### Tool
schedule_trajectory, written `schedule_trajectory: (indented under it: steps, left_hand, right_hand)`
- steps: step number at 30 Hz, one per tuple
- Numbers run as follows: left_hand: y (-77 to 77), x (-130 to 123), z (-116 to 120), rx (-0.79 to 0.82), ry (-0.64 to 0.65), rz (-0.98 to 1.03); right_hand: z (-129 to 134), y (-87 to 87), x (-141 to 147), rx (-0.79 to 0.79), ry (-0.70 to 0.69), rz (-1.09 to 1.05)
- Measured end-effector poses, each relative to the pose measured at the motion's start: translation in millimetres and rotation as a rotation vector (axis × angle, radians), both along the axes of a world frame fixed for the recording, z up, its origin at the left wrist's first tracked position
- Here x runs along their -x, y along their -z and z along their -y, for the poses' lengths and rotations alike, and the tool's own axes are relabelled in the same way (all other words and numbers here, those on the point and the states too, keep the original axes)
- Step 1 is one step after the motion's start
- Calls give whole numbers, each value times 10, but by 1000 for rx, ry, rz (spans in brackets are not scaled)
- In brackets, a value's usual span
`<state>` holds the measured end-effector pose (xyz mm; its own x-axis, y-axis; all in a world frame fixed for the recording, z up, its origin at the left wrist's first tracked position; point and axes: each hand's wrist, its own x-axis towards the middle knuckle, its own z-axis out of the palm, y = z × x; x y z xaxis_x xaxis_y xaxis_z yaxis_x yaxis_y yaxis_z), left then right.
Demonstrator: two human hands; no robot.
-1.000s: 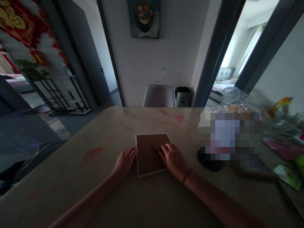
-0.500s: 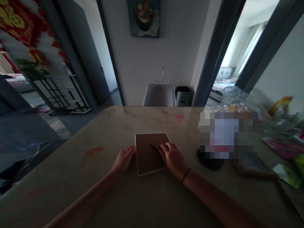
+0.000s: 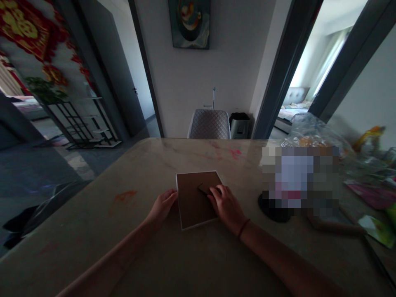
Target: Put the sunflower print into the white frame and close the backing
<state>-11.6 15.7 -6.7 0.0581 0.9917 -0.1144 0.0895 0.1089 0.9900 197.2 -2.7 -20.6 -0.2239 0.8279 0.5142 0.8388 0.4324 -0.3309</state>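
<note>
A brown rectangular board with a thin white edge [image 3: 194, 206] lies on the table in front of me. My left hand [image 3: 164, 203] pinches its left edge between thumb and fingers. Over its right side, my right hand [image 3: 225, 205] has its fingers bent together on a thin dark strip [image 3: 202, 189] that sticks out to the left across the board. The strip's other end is hidden under my fingers. A dark band circles my right wrist.
A pixelated object on a black round base [image 3: 274, 210] stands to the right. Beyond it lie clear plastic bags [image 3: 306, 128], a pink packet [image 3: 369, 194] and a green-white packet [image 3: 377, 231]. A grey quilted chair [image 3: 209, 123] is behind the marble-patterned table [image 3: 148, 161].
The view has shifted slightly, moving the whole scene a little to the right. Both hands keep nearly the same place on the board.
</note>
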Motion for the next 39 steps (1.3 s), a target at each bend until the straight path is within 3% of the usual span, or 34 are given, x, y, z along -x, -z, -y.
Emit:
schedule_trajectory:
  steps: [4,10,18,26,39]
  left_hand:
    - [-12,20,-9,43,27,107]
    - [-47,21,13,95,14,166]
    - [-10,1,22,-36,-18,-6]
    - [42,31,-12,-107,-63,-122]
    - [187,99,-72,-334,13,-537]
  right_hand:
    - [-9,6,-6,-57,11,32]
    - [-27,-41,-26,8,21,4]
    - [-27,-114,-63,81,-19,-52]
    - [-61,-84,-112,42,-35,-124]
    - [-59,-18,-98,-109,74,70]
